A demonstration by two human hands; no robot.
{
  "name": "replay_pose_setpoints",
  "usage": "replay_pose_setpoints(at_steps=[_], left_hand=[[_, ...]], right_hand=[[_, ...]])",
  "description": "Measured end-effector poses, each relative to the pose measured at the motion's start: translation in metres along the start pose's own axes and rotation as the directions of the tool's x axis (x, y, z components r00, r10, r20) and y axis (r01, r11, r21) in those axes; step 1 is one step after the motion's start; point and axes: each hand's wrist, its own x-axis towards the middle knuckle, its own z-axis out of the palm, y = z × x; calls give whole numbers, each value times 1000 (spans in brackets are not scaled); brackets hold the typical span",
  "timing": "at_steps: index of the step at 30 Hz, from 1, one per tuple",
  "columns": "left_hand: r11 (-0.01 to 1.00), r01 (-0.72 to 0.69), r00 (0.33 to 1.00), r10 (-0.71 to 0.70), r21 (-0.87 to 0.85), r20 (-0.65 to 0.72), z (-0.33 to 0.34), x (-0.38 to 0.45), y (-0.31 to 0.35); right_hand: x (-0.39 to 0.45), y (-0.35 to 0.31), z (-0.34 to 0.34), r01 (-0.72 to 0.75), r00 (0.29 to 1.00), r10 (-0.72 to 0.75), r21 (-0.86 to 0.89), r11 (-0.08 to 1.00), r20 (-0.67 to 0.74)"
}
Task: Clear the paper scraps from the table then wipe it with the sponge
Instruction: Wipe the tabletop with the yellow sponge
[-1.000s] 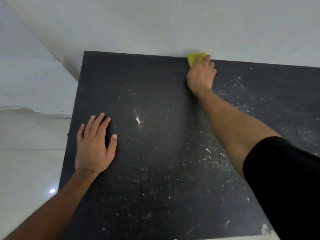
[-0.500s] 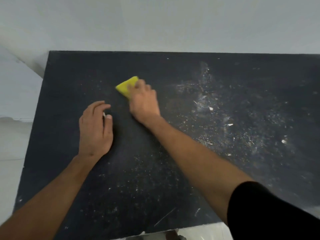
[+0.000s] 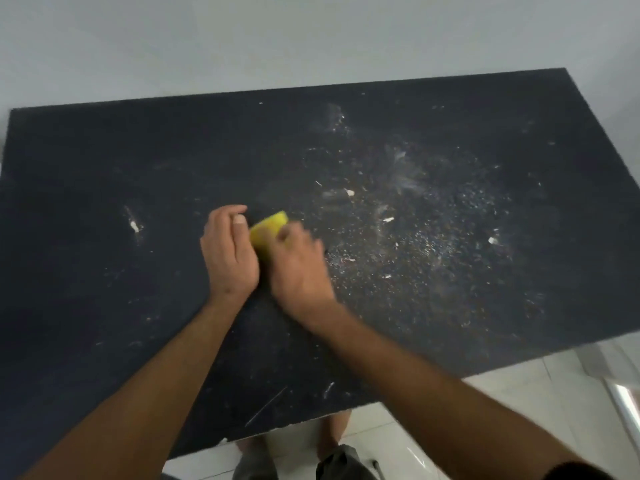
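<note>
The table point(image 3: 104, 174) is the biggest thing we see: a dark slab filling most of the frame, its far edge against a pale wall point(image 3: 311, 36) along the top and its near edge cutting across the lower right over a tiled floor point(image 3: 519, 403). The left half looks mostly clean; the right half is dusted with white crumbs and smears.

Our two arms come up from the bottom and meet near the centre. The left hand point(image 3: 227, 252) lies on the table with its fingers curled in, thumb up against the sponge; whether it holds anything we cannot tell. The right hand point(image 3: 299, 268) is blurred with motion and is pressed over the sponge point(image 3: 268, 228), gripping it from above with the fingers draped across its top.

The sponge is a small yellow block just left of centre, between the hands and touching both, flat on the table as far as we can judge. We expect it to be light, soft and springy, so it should squash under the palm; we would hold it across the top with a flat hand and press down evenly, not pinch a corner, or it may fold and skip over the grit.

Smallest are the scraps point(image 3: 349, 192): a few white bits scattered right of centre, plus one point(image 3: 134, 226) at the left. They look feather-light and likely to be pushed along, not picked up.
</note>
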Motion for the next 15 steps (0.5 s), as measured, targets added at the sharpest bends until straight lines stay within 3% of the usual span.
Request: replay_pose_setpoints(at_steps=[1,3,5,7,9,11,13,15], left_hand=[[1000,26,999,-26,-4,-21,3,1,-1],[996,-34,999,31,84,34,5,-2,-6],[968,-139,984,111,210,139,4,-7,-8],[935,-170,971,106,312,214,5,-8,-7],[885,-219,955,108,411,277,7,-9,-2],[857,-303,924,158,417,348,14,-14,9],[863,-367,893,222,348,392,33,-25,30],[874,-396,875,267,281,404,56,-34,54]], right_hand=[[-18,-4,4,52,998,-54,34,998,43],[-24,36,2,64,998,-64,1,998,-6],[-16,104,-13,-129,989,119,-115,985,-88],[-16,182,-39,-369,924,346,-140,919,-163],[-26,239,-64,-494,856,464,-95,864,-230],[-35,243,-77,-547,808,514,-41,836,-289],[-51,198,-69,-455,855,428,-30,890,-293],[-83,134,-48,-189,975,180,-55,981,-132]])
